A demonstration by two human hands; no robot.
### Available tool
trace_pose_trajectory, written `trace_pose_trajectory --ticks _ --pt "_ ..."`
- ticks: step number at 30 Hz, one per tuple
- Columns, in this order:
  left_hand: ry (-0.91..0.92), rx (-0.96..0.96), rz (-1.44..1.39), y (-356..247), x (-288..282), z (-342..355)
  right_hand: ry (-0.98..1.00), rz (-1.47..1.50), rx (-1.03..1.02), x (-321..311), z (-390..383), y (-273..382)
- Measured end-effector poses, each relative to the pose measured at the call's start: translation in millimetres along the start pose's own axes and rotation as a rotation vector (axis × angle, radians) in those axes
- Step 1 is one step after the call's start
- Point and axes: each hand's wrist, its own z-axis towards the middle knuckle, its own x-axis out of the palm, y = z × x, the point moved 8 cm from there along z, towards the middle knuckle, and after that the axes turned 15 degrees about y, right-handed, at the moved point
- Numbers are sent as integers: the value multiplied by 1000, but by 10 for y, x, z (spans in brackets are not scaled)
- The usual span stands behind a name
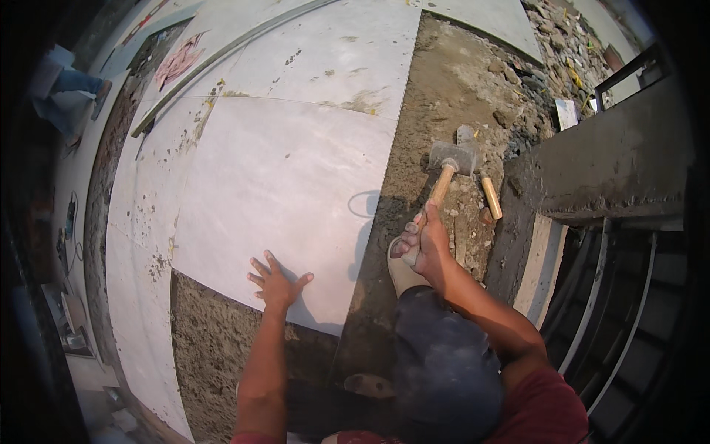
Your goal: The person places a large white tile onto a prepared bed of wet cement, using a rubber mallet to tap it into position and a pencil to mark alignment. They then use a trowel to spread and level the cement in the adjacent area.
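My left hand [277, 287] lies with spread fingers on a large pale floor tile [277, 189], close to the tile's near edge. In my right hand [429, 248] is the wooden handle of a mallet [452, 157] with a thick grey head. The mallet's head is over the strip of bare mortar and soil [414, 140] to the right of the tile, apart from the tile. Just right of the mallet, a light wooden tool handle [491, 197] rests on the rubble; a grey piece [464, 135] shows beyond the mallet head, and I cannot tell whether they join.
A long metal straightedge [222, 59] lies across the far tiles, beside a pinkish cloth [177, 63]. Rough mortar [214, 348] borders the near edge. To the right stand a cement-smeared ledge [606, 170] and a dark barred opening [614, 296]. Another person's legs [70, 92] are at far left.
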Motion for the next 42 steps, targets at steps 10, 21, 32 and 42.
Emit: trace_pose_trajectory --ticks 10,21,32,42 --pt "17 -12 10 47 43 -27 19 -57 61 36 158 73" --pt "12 -15 14 5 16 46 143 -283 170 155 143 121" --pt "20 -28 -19 92 16 42 174 -1660 -286 638 43 504" --pt "16 -108 -37 361 -283 293 469 -2037 -750 2874 336 690"
